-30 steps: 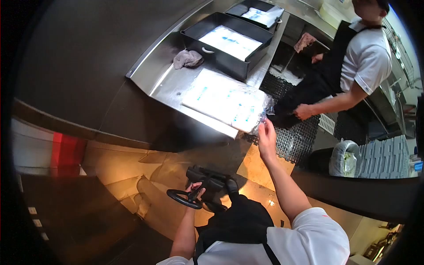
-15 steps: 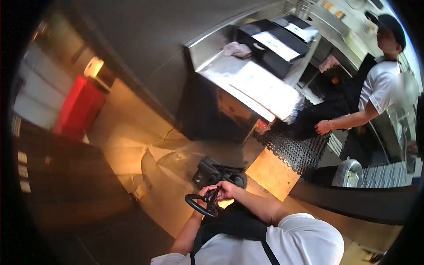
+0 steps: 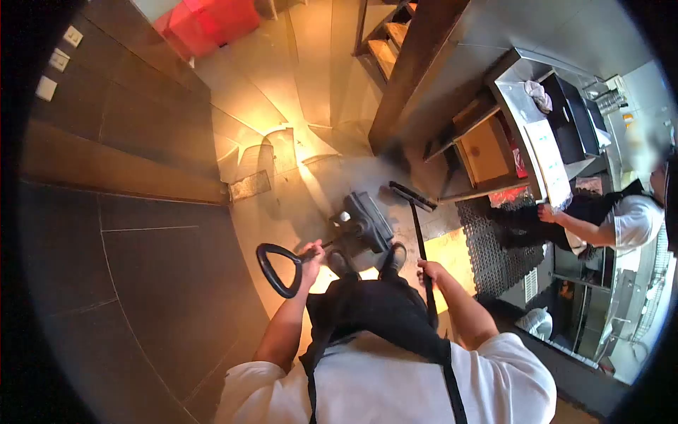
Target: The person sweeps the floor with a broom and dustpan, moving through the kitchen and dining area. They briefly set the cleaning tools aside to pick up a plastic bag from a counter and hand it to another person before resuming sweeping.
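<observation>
My left hand (image 3: 311, 260) is closed around the shaft below a black loop handle (image 3: 270, 272). That shaft belongs to a long-handled dustpan (image 3: 367, 220), whose dark pan rests on the floor just ahead of my shoes. Out to the other side, my right hand (image 3: 431, 271) grips the thin black stick of a broom (image 3: 419, 233). The broom head (image 3: 412, 196) is down at the floor, to the right of the dustpan and apart from it.
At right a co-worker (image 3: 625, 222) in a white shirt and dark apron stands by a metal counter (image 3: 521, 99). Beneath them lies a black perforated mat (image 3: 487, 244). A dark pillar (image 3: 413, 78), wooden steps (image 3: 385, 56) and a red box (image 3: 208, 28) are farther ahead. Dark panels (image 3: 141, 283) line the left.
My hands, earlier together at the handle, are now apart, with the broom held separately on the right. The view has turned right and tilted down. The co-worker's arm now reaches the counter edge.
</observation>
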The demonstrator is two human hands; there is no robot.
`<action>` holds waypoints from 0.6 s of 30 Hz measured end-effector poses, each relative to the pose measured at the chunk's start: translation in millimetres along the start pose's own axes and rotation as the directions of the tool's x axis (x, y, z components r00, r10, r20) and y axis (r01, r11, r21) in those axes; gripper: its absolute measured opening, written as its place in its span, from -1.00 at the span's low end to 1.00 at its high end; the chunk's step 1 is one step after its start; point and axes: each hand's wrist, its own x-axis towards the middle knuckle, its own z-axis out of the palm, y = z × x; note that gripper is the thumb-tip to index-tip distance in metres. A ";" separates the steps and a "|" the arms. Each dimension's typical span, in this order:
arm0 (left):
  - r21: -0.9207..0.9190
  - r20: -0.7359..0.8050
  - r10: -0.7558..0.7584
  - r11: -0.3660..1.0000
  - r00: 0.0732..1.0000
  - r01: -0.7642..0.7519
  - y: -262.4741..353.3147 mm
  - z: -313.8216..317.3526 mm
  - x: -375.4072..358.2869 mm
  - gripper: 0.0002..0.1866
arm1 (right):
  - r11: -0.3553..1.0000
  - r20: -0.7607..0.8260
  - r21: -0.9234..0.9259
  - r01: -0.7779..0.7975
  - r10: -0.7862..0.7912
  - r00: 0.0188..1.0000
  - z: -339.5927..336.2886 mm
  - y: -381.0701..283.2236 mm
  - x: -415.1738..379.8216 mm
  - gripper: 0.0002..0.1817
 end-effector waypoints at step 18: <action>0.142 -0.094 0.349 0.932 0.932 -0.334 34.6 -31.8 26.3 -0.80 | 0.588 -0.269 -0.792 0.166 -0.579 0.770 -8.3 -10.4 -12.9 -0.67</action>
